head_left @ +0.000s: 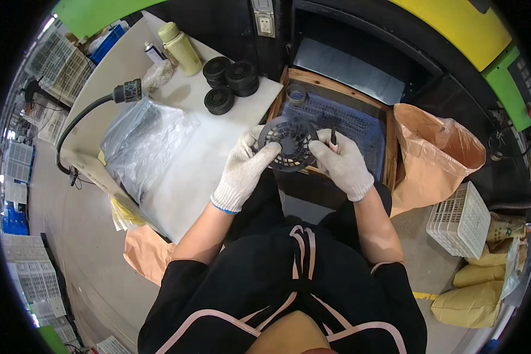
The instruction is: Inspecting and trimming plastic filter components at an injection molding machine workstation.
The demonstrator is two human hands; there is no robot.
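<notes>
A round black plastic grille (pixel 288 144) with ring-shaped rows of openings is held up in front of my body. My left hand (pixel 242 168), in a white knit glove, grips its left edge, thumb on the face. On the opposite rim, my gloved right hand (pixel 345 165) pinches the grille between thumb and fingers. A slim, dark-tipped tool (pixel 334 139) also sticks up from the right hand; its exact kind cannot be made out. Stacks of similar black round grilles (pixel 241 78) stand on the white table (pixel 186 197) to the left.
Behind the grille lies a wooden-framed bin (pixel 389 147) with a blue mesh bottom and a round dark part (pixel 297 94). Plastic film (pixel 144 144), a yellow-green bottle (pixel 180 50) and a gooseneck lamp (pixel 125 92) are left. An orange-brown bag (pixel 422 165) and a white basket (pixel 460 221) stand right.
</notes>
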